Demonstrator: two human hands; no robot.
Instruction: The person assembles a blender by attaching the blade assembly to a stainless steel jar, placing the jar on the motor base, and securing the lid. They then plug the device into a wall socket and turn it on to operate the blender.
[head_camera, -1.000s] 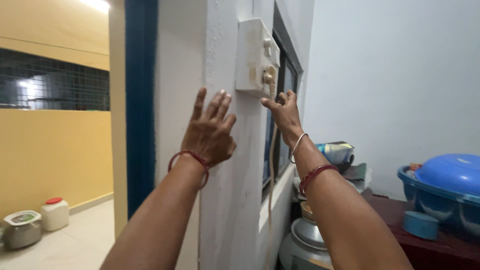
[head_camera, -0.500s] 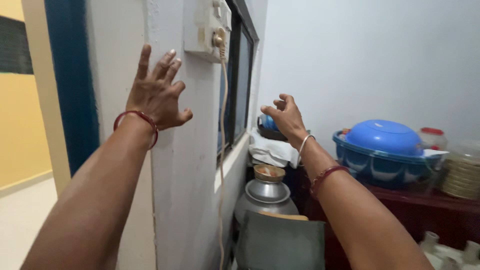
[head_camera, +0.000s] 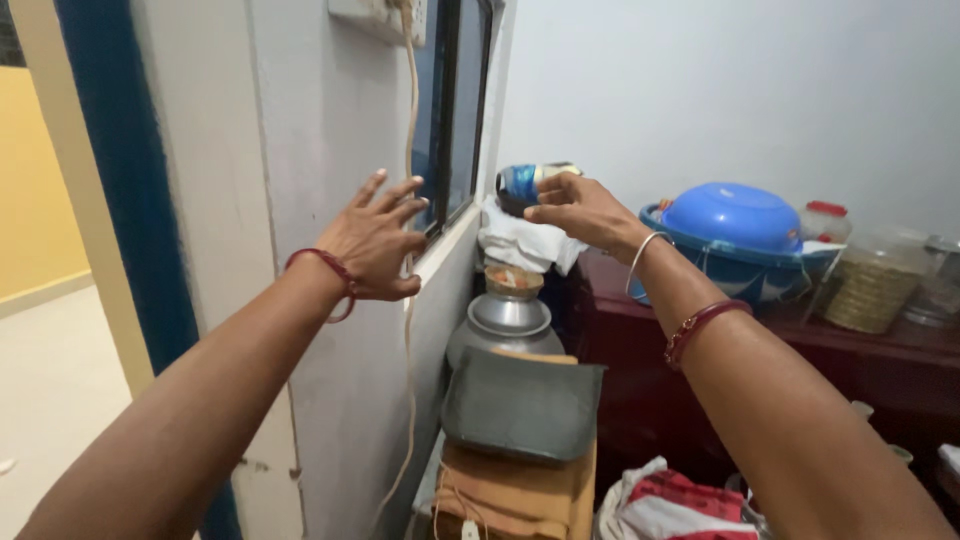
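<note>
The left hand (head_camera: 375, 240) has its fingers (head_camera: 400, 192) spread wide and holds nothing; the palm lies flat against the white wall (head_camera: 330, 130) just beside the window frame (head_camera: 480, 110), with a pale cord (head_camera: 410, 90) hanging down the wall past the fingertips. A red thread bracelet (head_camera: 325, 272) circles that wrist.

The right hand (head_camera: 585, 212) reaches forward with its fingers (head_camera: 550, 190) loosely curled, thumb and forefinger close together at the side of a small blue and silver tin (head_camera: 525, 183). From here it looks as though they touch the tin, though whether they grip it is hard to make out. A thin metal bangle (head_camera: 640, 258) and a red bangle (head_camera: 700, 325) sit on that forearm.

The tin rests on a folded white cloth (head_camera: 525, 245) near the windowsill, and under the cloth stands a round steel pot (head_camera: 505, 325) with a lid. In front of the pot leans a grey metal pan (head_camera: 522, 405) on a stack of brown cloth (head_camera: 520, 490).

To the right, a dark wooden worktop (head_camera: 860, 340) carries a blue plastic tub (head_camera: 740, 262) with a blue domed lid (head_camera: 733, 215), a woven basket (head_camera: 870, 295) and a red-capped jar (head_camera: 825, 220) behind.
</note>
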